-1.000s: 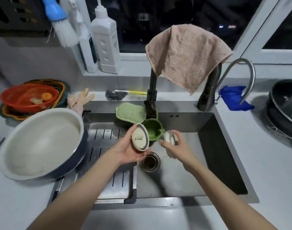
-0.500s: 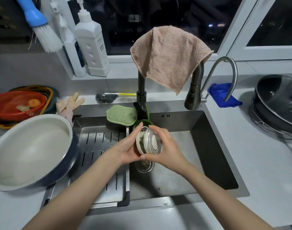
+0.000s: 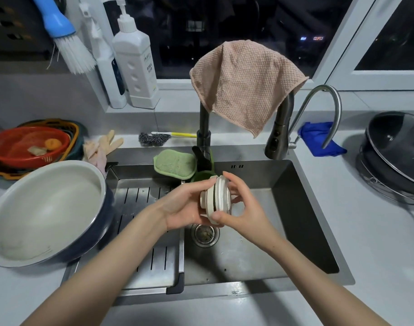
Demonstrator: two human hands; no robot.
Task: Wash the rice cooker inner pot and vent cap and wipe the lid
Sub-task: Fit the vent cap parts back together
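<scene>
Over the steel sink (image 3: 283, 243), above the drain, both my hands hold the white round vent cap (image 3: 216, 200), its two halves pressed together edge-on to me. My left hand (image 3: 184, 205) cups the cream half from the left. My right hand (image 3: 243, 208) grips the clear ribbed half from the right, thumb under it and fingers over its top. The rice cooker inner pot (image 3: 43, 208), cream inside and dark outside, leans tilted on the sink's left corner and the drain tray (image 3: 144, 222). A pink cloth (image 3: 246, 83) hangs over the black faucet.
A green sponge (image 3: 174, 163) lies on the sink's back rim. Steel wool (image 3: 153, 138) and rubber gloves (image 3: 102, 147) lie behind it. Soap bottles (image 3: 135, 64) and a blue brush (image 3: 64, 36) stand at the window. Red baskets (image 3: 24, 147) sit left; a blue rag (image 3: 319, 142) and black pan (image 3: 399, 156) right.
One second ago each hand held one half of the vent cap apart. The hands came together and now the two halves are joined between them.
</scene>
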